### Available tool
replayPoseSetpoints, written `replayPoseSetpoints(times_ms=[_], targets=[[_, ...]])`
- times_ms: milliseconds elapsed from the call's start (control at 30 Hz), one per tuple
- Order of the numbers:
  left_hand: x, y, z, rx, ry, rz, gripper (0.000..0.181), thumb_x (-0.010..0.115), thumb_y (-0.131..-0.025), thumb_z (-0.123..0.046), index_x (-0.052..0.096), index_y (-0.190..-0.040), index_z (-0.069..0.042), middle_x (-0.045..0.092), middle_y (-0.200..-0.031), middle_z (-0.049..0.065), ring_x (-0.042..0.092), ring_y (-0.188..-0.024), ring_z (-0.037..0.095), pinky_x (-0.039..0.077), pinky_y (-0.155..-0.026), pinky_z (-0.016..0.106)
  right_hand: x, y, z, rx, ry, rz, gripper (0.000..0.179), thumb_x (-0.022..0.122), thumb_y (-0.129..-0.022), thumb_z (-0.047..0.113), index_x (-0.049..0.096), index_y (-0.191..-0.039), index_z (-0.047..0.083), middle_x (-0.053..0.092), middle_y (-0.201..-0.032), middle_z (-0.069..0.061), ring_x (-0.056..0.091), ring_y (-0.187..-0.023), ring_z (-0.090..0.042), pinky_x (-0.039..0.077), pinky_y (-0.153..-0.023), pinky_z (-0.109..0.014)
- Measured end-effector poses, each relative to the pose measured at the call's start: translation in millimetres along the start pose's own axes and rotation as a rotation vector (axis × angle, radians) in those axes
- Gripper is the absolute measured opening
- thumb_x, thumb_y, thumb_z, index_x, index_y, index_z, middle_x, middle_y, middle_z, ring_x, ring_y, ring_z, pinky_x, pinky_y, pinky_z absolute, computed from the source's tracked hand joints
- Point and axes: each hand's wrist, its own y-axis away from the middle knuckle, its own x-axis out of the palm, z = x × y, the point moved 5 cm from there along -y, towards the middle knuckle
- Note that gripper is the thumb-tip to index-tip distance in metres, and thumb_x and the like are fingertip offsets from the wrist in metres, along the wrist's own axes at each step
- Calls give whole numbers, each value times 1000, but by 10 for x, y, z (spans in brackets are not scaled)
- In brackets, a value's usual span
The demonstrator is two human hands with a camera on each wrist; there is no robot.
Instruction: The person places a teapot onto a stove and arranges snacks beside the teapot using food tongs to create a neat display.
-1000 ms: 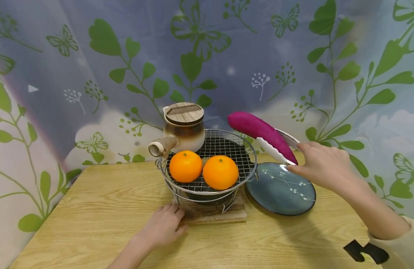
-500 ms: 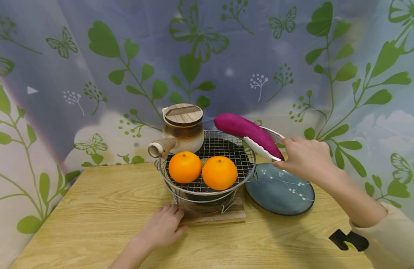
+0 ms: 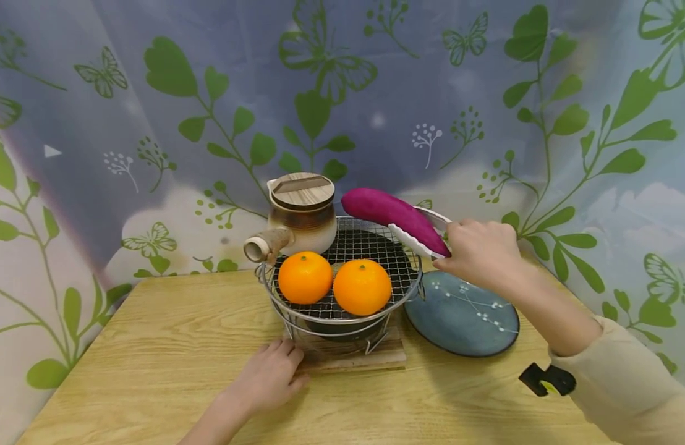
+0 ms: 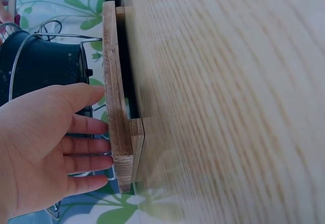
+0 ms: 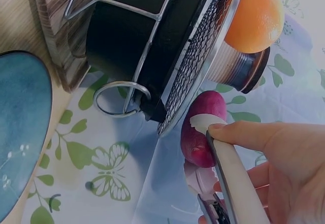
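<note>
My right hand point(image 3: 481, 253) grips a pair of tongs point(image 5: 236, 183) with white scalloped tips, thumb along one arm. Between the tips is a long purple sweet potato point(image 3: 389, 210), held tilted above the right rear of a round wire grill rack point(image 3: 370, 244). In the right wrist view the sweet potato appears end-on beside the rack's rim. My left hand point(image 3: 270, 374) is low at the left front of the wooden board point(image 3: 370, 358) under the grill. Seen from the left wrist, its fingers point(image 4: 86, 145) are extended, with their tips right at the board's edge.
Two oranges point(image 3: 305, 278) sit on the front of the rack. Behind them is a brown-and-cream teapot point(image 3: 311, 238) with a wooden lid and side handle. A blue-grey plate point(image 3: 470, 315) lies to the right on the wooden table point(image 3: 170, 346), before a patterned cloth backdrop point(image 3: 376, 93).
My right hand has carried the tongs and sweet potato leftward, from above the plate to over the rack. The left hand has stayed at the board.
</note>
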Motion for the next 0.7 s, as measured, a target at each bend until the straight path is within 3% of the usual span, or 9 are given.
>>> replayPoseSetpoints(times_ms=[367, 600, 700], targets=[[6, -3, 5, -6, 2, 12, 39, 65, -84, -34, 61, -101, 1, 56, -100, 14, 54, -99, 32, 44, -86, 46, 35, -93, 108, -16, 24, 21, 38, 71, -74, 41, 48, -62, 13, 47, -60, -2, 45, -53, -20, 35, -43, -37], [-17, 2, -10, 24, -35, -78, 32, 68, -80, -32, 60, -88, -3, 54, -90, 10, 53, -86, 28, 47, -76, 43, 16, -124, 172, -27, 20, 34, 34, 71, -73, 36, 49, -61, 14, 48, -58, -1, 44, -50, -20, 35, -42, -36], [-17, 6, -17, 32, -39, -84, 31, 68, -80, -32, 59, -86, -3, 53, -88, 9, 53, -84, 27, 47, -74, 43, 35, -132, 197, -20, 29, 69, 33, 72, -74, 37, 51, -63, 13, 50, -60, -2, 46, -51, -21, 36, -43, -36]])
